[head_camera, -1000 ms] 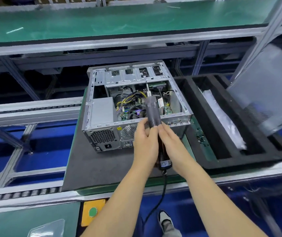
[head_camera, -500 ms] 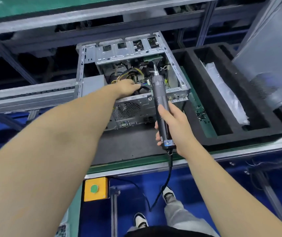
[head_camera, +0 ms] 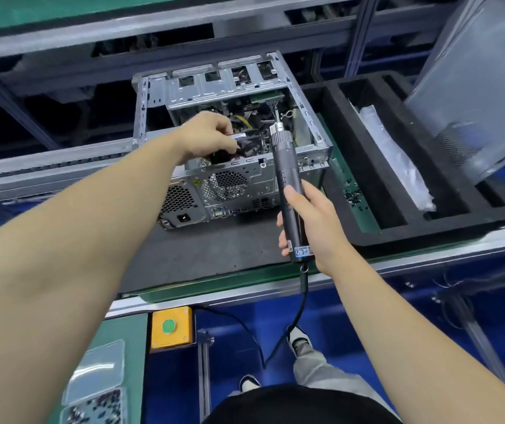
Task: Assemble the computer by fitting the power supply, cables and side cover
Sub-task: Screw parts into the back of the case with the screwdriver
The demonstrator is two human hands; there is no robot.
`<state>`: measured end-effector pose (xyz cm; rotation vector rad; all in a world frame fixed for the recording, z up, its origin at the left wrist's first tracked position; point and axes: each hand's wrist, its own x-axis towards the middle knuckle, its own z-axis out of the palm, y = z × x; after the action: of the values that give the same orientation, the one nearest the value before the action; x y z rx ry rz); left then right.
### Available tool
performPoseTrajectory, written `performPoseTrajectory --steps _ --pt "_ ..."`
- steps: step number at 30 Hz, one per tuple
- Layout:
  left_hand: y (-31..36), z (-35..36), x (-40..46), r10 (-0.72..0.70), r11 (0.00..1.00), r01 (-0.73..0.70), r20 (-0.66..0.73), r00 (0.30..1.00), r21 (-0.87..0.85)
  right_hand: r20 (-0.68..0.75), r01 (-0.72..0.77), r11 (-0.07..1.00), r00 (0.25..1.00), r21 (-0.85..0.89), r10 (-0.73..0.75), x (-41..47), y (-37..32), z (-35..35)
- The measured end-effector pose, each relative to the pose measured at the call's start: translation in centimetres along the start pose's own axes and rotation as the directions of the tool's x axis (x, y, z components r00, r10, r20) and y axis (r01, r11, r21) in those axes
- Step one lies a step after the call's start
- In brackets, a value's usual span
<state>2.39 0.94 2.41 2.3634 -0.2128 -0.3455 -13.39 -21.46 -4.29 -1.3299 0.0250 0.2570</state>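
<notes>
Two hands: left hand [head_camera: 211, 134] inside case [head_camera: 232, 179], right hand [head_camera: 312, 221] gripping screwdriver [head_camera: 287, 182].

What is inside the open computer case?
Inside the computer case: yellow cables, dark components, the left hand pinching a small part. The screwdriver and hand cover the rest.

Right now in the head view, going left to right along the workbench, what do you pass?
Left hand reaching into the open computer case → electric screwdriver gripped by the right hand → black foam tray → white plastic bag → grey side cover.
</notes>
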Motion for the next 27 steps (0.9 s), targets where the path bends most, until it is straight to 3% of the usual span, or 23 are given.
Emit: performPoseTrajectory --steps 14,27 --pt "-2.4 2.0 -1.4 0.03 0.995 -0.026 -0.038 0.999 0.099 -0.093 0.003 1.0 0.996 -0.016 -0.004 -2.5 2.6 2.3" --pt "-1.9 3.0 -1.8 -0.048 0.935 0.066 -0.059 0.997 0.349 -0.056 -0.077 0.991 0.996 -0.107 0.071 -5.1 5.3 2.4"
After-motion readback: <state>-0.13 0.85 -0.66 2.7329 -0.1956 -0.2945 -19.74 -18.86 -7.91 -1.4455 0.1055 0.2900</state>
